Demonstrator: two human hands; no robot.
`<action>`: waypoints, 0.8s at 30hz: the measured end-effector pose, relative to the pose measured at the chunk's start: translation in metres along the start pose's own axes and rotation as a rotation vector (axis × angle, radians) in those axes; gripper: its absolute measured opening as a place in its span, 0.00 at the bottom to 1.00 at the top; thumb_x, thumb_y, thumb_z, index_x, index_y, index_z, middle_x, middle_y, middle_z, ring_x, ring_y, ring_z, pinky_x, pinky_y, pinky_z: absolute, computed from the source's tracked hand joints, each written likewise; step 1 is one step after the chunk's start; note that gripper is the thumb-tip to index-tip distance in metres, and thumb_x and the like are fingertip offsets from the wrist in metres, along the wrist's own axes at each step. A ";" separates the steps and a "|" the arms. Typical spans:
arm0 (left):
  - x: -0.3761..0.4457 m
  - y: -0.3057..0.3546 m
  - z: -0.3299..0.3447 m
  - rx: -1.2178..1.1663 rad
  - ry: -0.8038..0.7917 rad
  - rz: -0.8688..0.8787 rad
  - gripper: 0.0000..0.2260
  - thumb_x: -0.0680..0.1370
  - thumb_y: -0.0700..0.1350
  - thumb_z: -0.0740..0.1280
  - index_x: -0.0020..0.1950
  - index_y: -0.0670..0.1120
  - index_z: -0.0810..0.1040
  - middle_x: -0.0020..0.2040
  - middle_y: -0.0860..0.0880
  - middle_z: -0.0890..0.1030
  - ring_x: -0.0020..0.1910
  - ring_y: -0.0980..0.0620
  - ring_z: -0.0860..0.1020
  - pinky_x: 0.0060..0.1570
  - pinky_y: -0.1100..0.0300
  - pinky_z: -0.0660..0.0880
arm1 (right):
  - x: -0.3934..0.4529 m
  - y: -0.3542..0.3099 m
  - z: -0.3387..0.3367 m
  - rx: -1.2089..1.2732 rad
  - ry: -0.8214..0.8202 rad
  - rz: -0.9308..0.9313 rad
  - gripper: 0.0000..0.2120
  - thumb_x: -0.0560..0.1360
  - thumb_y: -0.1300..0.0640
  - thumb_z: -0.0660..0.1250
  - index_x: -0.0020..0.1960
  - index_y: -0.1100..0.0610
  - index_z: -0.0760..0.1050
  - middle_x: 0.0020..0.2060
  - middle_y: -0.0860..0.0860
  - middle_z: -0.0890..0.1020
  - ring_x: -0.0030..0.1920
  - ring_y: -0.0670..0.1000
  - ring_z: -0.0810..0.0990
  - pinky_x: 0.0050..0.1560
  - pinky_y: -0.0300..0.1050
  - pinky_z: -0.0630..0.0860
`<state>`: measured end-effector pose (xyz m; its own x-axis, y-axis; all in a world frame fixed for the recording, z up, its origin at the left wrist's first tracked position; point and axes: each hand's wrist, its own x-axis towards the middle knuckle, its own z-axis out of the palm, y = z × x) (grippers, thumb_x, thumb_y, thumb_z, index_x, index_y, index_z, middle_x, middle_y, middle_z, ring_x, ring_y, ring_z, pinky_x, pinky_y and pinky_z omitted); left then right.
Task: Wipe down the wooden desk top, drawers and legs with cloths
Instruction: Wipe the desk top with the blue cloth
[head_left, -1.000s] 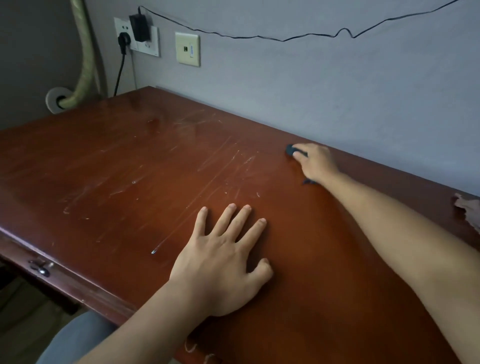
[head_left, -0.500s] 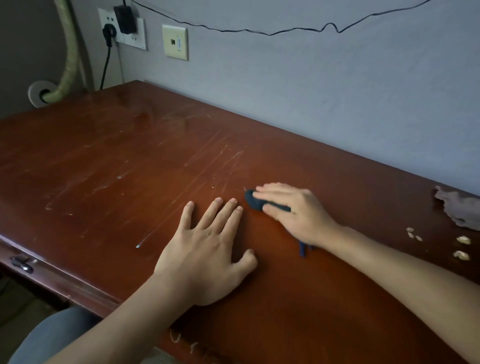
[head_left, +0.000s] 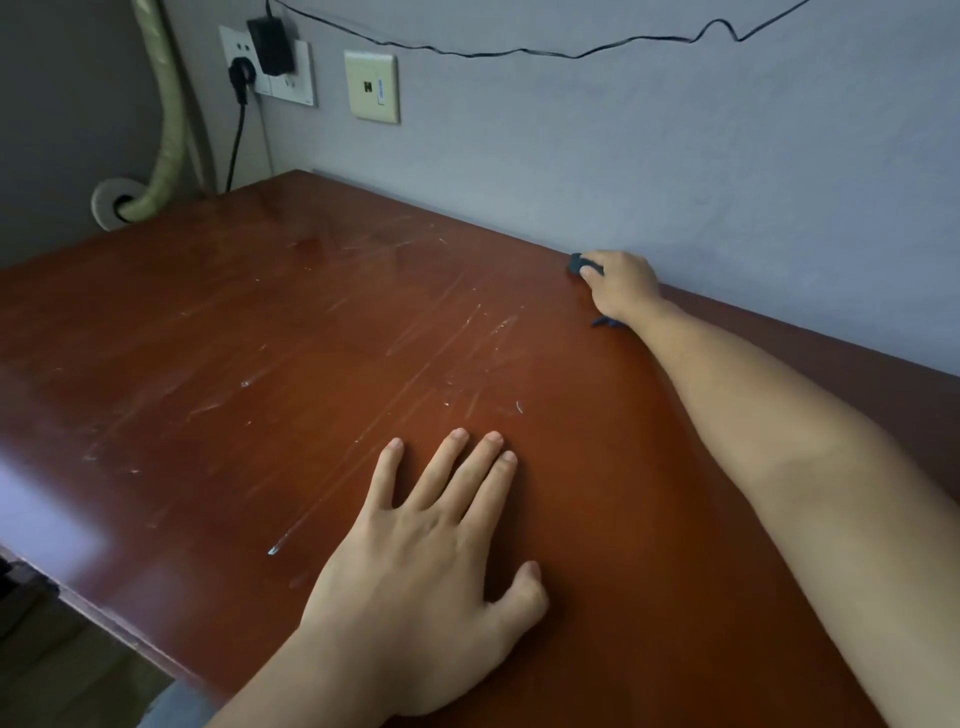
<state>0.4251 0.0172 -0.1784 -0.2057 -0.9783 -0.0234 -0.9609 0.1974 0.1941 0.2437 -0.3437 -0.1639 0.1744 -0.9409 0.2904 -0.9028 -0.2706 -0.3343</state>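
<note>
The reddish-brown wooden desk top (head_left: 311, 364) fills the view, scratched and streaked across its middle. My right hand (head_left: 621, 283) is stretched out to the far edge against the wall and holds a small dark blue cloth (head_left: 576, 262) on the wood; a bit of the cloth sticks out behind the wrist. My left hand (head_left: 431, 561) lies flat on the desk near me, fingers spread and straight. The drawers and legs are out of view.
The grey wall (head_left: 675, 156) runs along the desk's far edge, with a socket and black plug (head_left: 265, 57), a beige wall plate (head_left: 371, 85) and a thin black cable (head_left: 571, 52). A pale hose (head_left: 166, 130) enters the wall at left. The desk's near edge (head_left: 104, 618) drops off at lower left.
My right hand has pushed the cloth from beside my left hand out to the far edge by the wall. The left hand has stayed flat in place.
</note>
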 end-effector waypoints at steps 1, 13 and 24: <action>0.000 -0.001 0.001 0.005 0.002 0.001 0.37 0.77 0.72 0.40 0.82 0.59 0.32 0.80 0.61 0.29 0.76 0.61 0.24 0.77 0.43 0.29 | 0.003 -0.003 0.001 0.000 -0.003 -0.003 0.15 0.85 0.52 0.60 0.68 0.52 0.79 0.61 0.56 0.83 0.54 0.63 0.82 0.57 0.53 0.79; -0.002 0.000 0.001 0.087 -0.012 -0.001 0.37 0.79 0.71 0.38 0.83 0.54 0.33 0.82 0.56 0.32 0.79 0.55 0.29 0.79 0.41 0.33 | -0.236 -0.043 -0.041 0.173 -0.175 -0.537 0.18 0.81 0.57 0.68 0.71 0.53 0.77 0.69 0.47 0.78 0.71 0.43 0.73 0.75 0.37 0.61; -0.001 0.000 -0.001 0.042 0.002 0.012 0.38 0.79 0.71 0.40 0.84 0.53 0.36 0.83 0.56 0.34 0.80 0.56 0.30 0.78 0.40 0.33 | -0.095 -0.030 -0.011 0.002 -0.011 -0.209 0.16 0.83 0.51 0.64 0.69 0.52 0.79 0.67 0.50 0.81 0.68 0.55 0.78 0.67 0.47 0.73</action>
<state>0.4254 0.0186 -0.1777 -0.2174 -0.9759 -0.0196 -0.9653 0.2120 0.1525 0.2499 -0.2441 -0.1716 0.3623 -0.8661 0.3444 -0.8454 -0.4610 -0.2698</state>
